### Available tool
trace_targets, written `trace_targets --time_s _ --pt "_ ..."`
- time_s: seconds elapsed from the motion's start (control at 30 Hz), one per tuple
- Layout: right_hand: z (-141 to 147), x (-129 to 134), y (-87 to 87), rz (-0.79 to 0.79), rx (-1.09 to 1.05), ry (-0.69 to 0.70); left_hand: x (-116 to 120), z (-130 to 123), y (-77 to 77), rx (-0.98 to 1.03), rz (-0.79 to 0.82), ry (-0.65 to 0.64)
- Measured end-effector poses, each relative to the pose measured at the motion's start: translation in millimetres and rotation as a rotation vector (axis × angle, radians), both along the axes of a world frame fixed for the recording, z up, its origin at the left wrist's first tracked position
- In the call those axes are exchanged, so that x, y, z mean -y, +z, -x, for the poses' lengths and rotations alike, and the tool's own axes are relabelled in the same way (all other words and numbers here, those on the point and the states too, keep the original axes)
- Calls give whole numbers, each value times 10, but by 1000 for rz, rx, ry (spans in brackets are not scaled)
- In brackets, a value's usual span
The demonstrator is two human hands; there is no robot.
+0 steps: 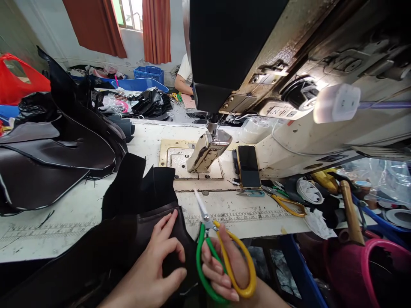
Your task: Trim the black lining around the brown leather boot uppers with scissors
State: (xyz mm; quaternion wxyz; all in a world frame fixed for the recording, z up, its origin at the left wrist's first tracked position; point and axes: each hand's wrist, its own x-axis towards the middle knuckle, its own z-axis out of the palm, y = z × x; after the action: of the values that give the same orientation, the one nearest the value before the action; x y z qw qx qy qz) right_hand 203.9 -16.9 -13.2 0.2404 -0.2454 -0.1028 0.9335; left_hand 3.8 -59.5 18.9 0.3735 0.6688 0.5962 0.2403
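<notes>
My left hand [157, 261] rests on a dark brown leather piece [122, 239], its fingertips pressing near a stitched edge and its thumb held apart. Black lining fabric [157, 186] sticks out beyond that edge onto the white sewing table. In my right hand [224, 265] is a pair of scissors [208, 226] with one green and one yellow handle. The scissor blades look closed and point up and away, just right of the leather. Both hands are at the table's near edge, in front of the sewing machine's post [208, 152].
The machine head [237, 51] hangs over the post, with a lit lamp [337, 102]. A phone [249, 167], thread snips [252, 193] and more scissors [289, 205] lie to the right. Stacked leather pieces [54, 158] are at left. A pink bucket [340, 269] stands lower right; a person's arm [183, 83] shows behind.
</notes>
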Motion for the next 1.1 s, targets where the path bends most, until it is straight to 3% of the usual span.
trace_targets --time_s 0.1,0.2,0.27,0.37,0.43,0.53,0.67,0.87,1.1 --pt "-282 -135 178 -328 195 -29 -48 141 63 -115 -53 -202" --pt "-500 -290 374 -756 593 81 -278 252 92 -235 -181 -124" --pt "-561 -405 485 -1154 917 199 -487 298 99 -379 -217 -44" --pt "-562 -606 551 -1743 1328 368 -755 337 110 -497 -149 -76" --pt "-547 -756 527 -1964 1517 472 -867 347 127 -490 -97 -120" --pt "-530 -968 473 -2128 1618 619 -954 338 164 -480 -55 -151" --pt "-463 -1144 509 -2289 1591 728 -1007 318 225 -474 -14 -135" --pt "-294 -1251 653 -2438 1516 809 -1048 310 276 -474 16 -157" --pt "-211 -1434 706 -2573 1398 991 -1100 348 228 -379 13 -225"
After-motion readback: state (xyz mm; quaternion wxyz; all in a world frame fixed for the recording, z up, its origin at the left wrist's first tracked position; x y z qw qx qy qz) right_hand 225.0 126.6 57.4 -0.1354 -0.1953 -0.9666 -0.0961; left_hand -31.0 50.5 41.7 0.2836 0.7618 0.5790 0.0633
